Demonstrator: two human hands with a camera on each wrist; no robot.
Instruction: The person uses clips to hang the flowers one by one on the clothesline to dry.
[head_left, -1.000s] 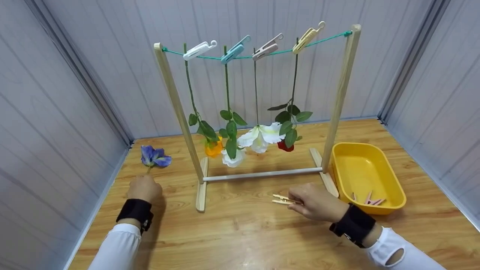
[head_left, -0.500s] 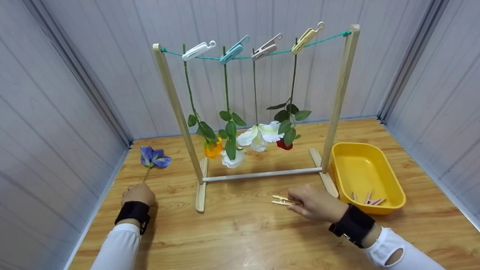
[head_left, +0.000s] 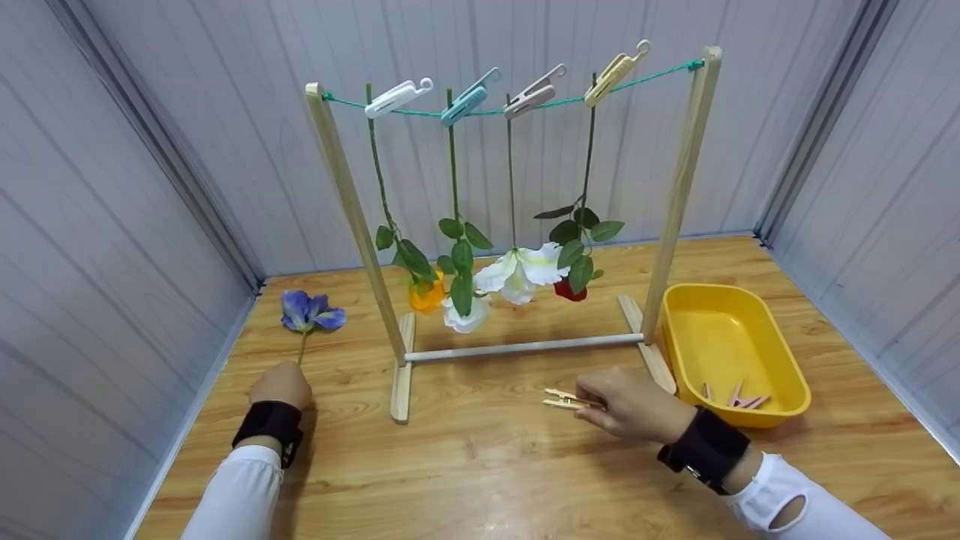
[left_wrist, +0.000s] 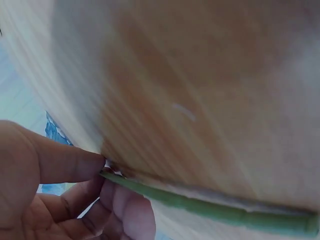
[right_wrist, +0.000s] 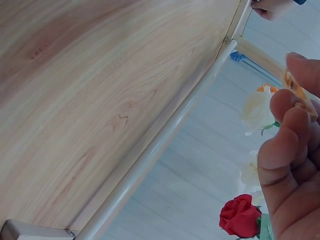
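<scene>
A blue-purple artificial flower (head_left: 311, 312) lies on the wooden table at the left. My left hand (head_left: 280, 387) is over its stem; in the left wrist view the thumb and fingers pinch the green stem (left_wrist: 200, 206) close to the table. My right hand (head_left: 630, 403) holds a pale yellow clothespin (head_left: 564, 399) between thumb and fingers, low in front of the rack. Its jaw end points left. In the right wrist view the fingers cover much of the clothespin (right_wrist: 298, 95).
A wooden rack (head_left: 346, 225) carries a green cord with white, blue, greyish-pink and yellow clothespins, each with a flower hanging head down. A white rod (head_left: 525, 348) joins its feet. Right of it stands a yellow basin (head_left: 727, 337) with pink clothespins (head_left: 748, 401).
The left hand has drawn back along the stem toward the person, baring more of it below the flower. The right hand with the clothespin has stayed in place.
</scene>
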